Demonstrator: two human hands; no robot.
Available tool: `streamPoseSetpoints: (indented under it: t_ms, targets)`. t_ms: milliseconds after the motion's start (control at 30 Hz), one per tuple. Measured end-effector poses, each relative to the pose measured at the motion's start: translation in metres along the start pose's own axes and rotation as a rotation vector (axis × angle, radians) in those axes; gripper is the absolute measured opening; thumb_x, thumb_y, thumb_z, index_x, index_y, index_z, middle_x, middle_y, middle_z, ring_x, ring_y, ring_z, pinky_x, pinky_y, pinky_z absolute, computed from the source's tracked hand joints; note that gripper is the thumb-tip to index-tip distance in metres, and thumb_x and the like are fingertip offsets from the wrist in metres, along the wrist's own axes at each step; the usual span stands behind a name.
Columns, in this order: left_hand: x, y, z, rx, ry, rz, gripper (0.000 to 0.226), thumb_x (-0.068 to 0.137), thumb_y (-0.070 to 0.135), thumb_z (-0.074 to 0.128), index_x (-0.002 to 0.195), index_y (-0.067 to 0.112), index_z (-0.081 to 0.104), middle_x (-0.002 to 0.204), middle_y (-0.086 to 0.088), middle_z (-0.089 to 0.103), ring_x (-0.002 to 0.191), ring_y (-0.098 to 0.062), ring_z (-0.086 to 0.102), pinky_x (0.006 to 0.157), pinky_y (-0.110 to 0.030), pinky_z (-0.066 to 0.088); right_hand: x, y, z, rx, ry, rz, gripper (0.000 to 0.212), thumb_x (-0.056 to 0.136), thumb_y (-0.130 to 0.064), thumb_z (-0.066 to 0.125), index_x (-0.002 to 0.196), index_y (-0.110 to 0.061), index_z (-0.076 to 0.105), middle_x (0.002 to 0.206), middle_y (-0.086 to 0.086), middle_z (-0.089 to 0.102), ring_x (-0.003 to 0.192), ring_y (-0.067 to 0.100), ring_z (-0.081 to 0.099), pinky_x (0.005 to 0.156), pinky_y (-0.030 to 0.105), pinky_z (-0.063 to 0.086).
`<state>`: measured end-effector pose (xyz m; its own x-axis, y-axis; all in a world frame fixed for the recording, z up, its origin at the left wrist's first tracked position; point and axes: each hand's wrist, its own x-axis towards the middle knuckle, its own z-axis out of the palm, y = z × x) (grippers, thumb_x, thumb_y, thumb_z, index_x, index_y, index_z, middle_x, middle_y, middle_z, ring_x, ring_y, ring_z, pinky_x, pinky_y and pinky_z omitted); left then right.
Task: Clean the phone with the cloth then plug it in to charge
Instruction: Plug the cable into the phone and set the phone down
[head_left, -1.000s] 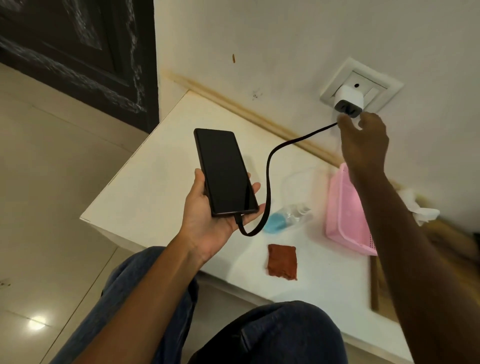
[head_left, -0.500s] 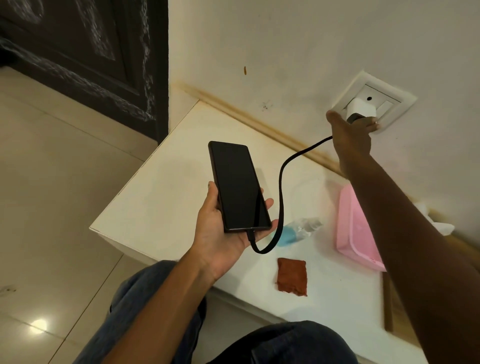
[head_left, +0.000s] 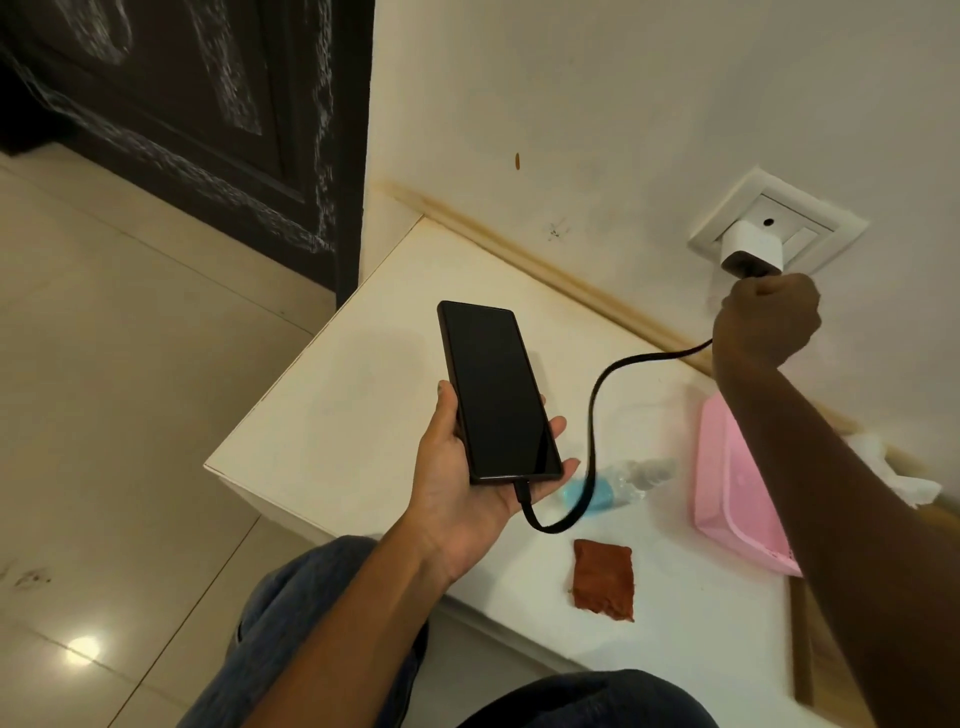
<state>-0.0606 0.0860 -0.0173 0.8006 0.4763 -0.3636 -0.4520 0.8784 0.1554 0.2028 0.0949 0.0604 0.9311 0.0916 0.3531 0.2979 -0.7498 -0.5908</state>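
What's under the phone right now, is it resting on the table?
No. The phone lies on the left hand, held above the white table. The palm beneath it is covered. Its black cable loops toward the charger.

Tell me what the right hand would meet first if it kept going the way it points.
Probably the charger: the right hand sits just below it, aimed up at the wall socket. Depth is unclear, so contact may already exist.
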Motion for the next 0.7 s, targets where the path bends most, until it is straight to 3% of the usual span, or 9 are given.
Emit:
streamPoseSetpoints:
  t_ms: [200, 300, 367, 433, 567, 700]
  targets:
    - [-0.001, 0.000, 0.000, 0.003, -0.008, -0.004, 0.061, 0.092, 0.060, 0.035, 0.110, 0.014, 0.072, 0.116, -0.016, 0.066, 0.110, -0.034, 0.063, 0.083, -0.054, 0.055, 0.009, 0.006, -0.006, -0.083, -0.070, -0.109, 0.028, 0.085, -0.008, 0.044, 0.105, 0.003, 0.061, 0.106, 0.016, 0.068, 0.100, 0.030, 0.063, 0.076, 0.029, 0.049]
    - [-0.002, 0.000, 0.001, -0.008, -0.011, -0.004, 0.061, 0.092, 0.059, 0.035, 0.111, 0.014, 0.071, 0.116, -0.017, 0.066, 0.111, -0.035, 0.062, 0.084, -0.055, 0.054, 0.016, 0.017, -0.015, -0.089, -0.131, -0.164, 0.030, 0.087, -0.020, 0.041, 0.100, -0.004, 0.063, 0.099, 0.016, 0.068, 0.094, 0.032, 0.062, 0.076, 0.033, 0.048]
    - [-0.002, 0.000, 0.002, -0.001, -0.002, -0.002, 0.061, 0.092, 0.059, 0.035, 0.110, 0.014, 0.071, 0.117, -0.017, 0.066, 0.108, -0.034, 0.064, 0.079, -0.051, 0.056, 0.020, 0.028, -0.021, -0.108, -0.086, -0.247, 0.030, 0.090, -0.022, 0.038, 0.101, -0.008, 0.062, 0.104, 0.015, 0.065, 0.096, 0.034, 0.059, 0.077, 0.036, 0.045]
    - [-0.002, 0.000, 0.004, -0.006, 0.009, -0.003, 0.062, 0.092, 0.060, 0.035, 0.113, 0.013, 0.070, 0.115, -0.017, 0.066, 0.104, -0.033, 0.065, 0.079, -0.051, 0.056, 0.025, 0.038, -0.025, -0.156, 0.000, -0.381, 0.027, 0.086, -0.011, 0.041, 0.108, -0.011, 0.058, 0.119, 0.015, 0.054, 0.105, 0.035, 0.053, 0.080, 0.041, 0.044]
    - [-0.003, 0.001, 0.005, -0.009, 0.024, -0.006, 0.061, 0.091, 0.059, 0.036, 0.109, 0.013, 0.072, 0.116, -0.017, 0.067, 0.102, -0.033, 0.066, 0.069, -0.046, 0.057, 0.029, 0.062, -0.018, -0.499, -0.216, -0.623, 0.082, 0.067, 0.010, 0.058, 0.140, -0.010, 0.027, 0.153, 0.012, 0.013, 0.118, 0.041, 0.033, 0.079, 0.054, 0.045]
    - [-0.002, 0.003, 0.006, -0.003, 0.041, -0.007, 0.063, 0.092, 0.060, 0.035, 0.109, 0.011, 0.072, 0.113, -0.016, 0.067, 0.100, -0.032, 0.067, 0.067, -0.044, 0.057, 0.035, 0.075, -0.007, -0.732, -0.307, -0.686, 0.093, 0.066, 0.002, 0.065, 0.145, -0.015, 0.018, 0.155, 0.010, -0.005, 0.121, 0.038, 0.027, 0.076, 0.054, 0.045]
